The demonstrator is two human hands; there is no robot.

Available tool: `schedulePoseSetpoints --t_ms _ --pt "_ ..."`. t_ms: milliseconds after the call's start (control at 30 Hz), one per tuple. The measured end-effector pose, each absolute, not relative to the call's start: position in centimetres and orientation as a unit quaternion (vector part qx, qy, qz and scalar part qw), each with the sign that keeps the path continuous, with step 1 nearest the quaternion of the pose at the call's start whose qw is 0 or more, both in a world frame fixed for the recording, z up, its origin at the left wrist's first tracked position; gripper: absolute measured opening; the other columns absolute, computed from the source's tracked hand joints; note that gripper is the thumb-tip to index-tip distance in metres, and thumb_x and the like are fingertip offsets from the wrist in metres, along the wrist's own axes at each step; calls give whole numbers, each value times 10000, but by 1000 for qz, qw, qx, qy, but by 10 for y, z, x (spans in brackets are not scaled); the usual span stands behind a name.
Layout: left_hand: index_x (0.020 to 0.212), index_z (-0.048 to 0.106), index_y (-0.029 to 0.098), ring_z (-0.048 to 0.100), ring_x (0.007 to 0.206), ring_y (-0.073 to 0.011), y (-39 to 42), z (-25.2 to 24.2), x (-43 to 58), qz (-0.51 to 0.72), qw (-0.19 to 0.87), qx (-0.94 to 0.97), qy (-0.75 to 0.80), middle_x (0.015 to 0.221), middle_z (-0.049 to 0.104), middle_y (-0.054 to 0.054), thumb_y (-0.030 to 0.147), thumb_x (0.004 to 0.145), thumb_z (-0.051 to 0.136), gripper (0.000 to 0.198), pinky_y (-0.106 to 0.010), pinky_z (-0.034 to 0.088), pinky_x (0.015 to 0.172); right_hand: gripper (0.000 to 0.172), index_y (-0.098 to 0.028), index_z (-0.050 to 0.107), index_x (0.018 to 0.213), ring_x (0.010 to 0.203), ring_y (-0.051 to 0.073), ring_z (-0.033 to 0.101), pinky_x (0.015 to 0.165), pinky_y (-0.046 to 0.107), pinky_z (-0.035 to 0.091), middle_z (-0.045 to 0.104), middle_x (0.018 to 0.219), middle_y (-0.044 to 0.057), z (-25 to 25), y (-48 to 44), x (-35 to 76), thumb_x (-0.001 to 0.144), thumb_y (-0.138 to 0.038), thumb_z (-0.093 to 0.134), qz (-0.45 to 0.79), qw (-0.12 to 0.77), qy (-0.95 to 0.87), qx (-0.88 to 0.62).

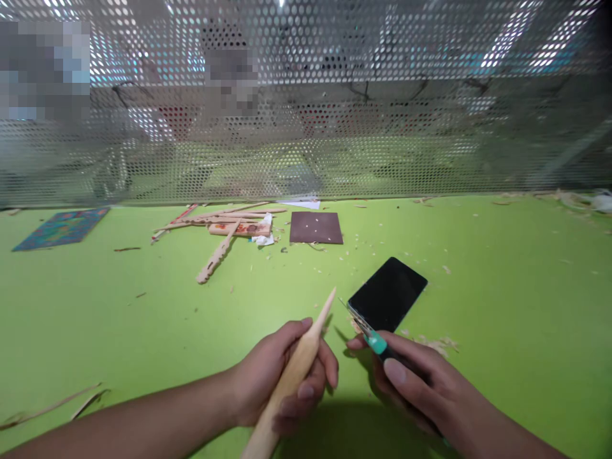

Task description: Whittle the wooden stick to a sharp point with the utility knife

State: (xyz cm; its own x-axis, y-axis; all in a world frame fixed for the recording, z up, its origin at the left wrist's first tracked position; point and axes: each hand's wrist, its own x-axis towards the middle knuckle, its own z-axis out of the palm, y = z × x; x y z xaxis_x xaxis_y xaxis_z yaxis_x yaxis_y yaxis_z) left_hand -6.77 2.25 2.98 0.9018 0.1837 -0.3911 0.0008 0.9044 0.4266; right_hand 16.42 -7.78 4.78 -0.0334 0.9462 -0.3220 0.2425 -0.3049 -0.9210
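Hands at lower centre of the frame, over the green table (502, 306).
The left hand (282, 379) curls its fingers tight around the pointed wooden stick (313, 338); the right hand (421, 382) pinches a green-handled knife (371, 336), blade near the stick's tip. A slip could send the blade into the left fingers or the phone (387, 293) behind.

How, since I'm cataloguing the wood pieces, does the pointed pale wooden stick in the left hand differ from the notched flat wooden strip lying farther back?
The pointed pale wooden stick is held in the left hand, tip raised; the notched flat wooden strip lies untouched on the green table. The stick tapers smoothly to a point; the strip has notched edges. Both are pale wood.
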Motion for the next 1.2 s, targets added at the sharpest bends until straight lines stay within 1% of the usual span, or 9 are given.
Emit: schedulePoseSetpoints --t_ms 133,233,367,467,633,767,833,967,1200 --pt "866 693 146 299 278 -70 21 29 -68 45 950 218 219 496 473 31 559 1060 250 636 -158 341 252 617 -198 723 1279 501 133 482 468 267 458 543 669 -8 50 -76 163 957 -701 568 546 321 -473 -612" --pt "857 657 176 392 279 -89 17 27 -67 77 935 247 242 476 526 21 661 1036 312 621 -167 383 269 608 -210 734 1271 546 169 568 497 300 516 587 681 18 52 -76 163 963 -702 551 518 327 -486 -623" --pt "716 646 135 528 339 -113 6 25 -63 156 878 334 305 455 564 -26 783 946 448 715 -175 449 336 574 -251 730 1279 894 275 726 728 390 619 746 957 102 54 -77 164 958 -691 551 417 322 -549 -649" --pt "731 671 118 489 303 -110 0 27 -61 159 858 376 313 449 538 -10 816 925 440 761 -186 411 296 543 -280 677 1352 997 286 743 785 386 630 772 1137 96 54 -76 170 984 -648 520 353 287 -615 -644" --pt "809 619 158 394 324 -62 -1 29 -63 172 849 408 288 518 500 45 819 896 506 676 -157 378 301 421 -273 631 1397 1057 266 756 819 360 633 774 1215 89 48 -72 180 1048 -464 493 231 232 -756 -567" --pt "895 592 175 442 376 -57 1 35 -64 135 831 454 291 578 519 67 657 773 814 545 -141 411 340 407 -274 579 1439 985 250 780 732 347 645 780 1209 83 39 -70 180 1069 -411 480 162 203 -792 -552" --pt "930 617 164 468 390 -58 1 39 -63 119 820 461 318 591 538 64 586 738 873 530 -138 428 352 401 -267 568 1433 955 249 785 733 363 648 786 1183 83 35 -71 179 1077 -426 471 154 197 -802 -542" --pt "972 645 148 498 409 -60 1 43 -62 110 814 464 331 633 576 43 558 760 863 510 -138 446 366 391 -244 547 1406 866 248 788 693 386 645 791 1136 90 31 -72 177 1089 -447 445 149 179 -836 -498" --pt "904 619 170 474 345 -78 -4 35 -60 107 823 445 337 518 520 72 608 782 824 499 -160 446 328 408 -234 533 1412 808 240 780 641 384 626 792 1077 74 28 -77 172 1109 -453 371 107 177 -830 -518"
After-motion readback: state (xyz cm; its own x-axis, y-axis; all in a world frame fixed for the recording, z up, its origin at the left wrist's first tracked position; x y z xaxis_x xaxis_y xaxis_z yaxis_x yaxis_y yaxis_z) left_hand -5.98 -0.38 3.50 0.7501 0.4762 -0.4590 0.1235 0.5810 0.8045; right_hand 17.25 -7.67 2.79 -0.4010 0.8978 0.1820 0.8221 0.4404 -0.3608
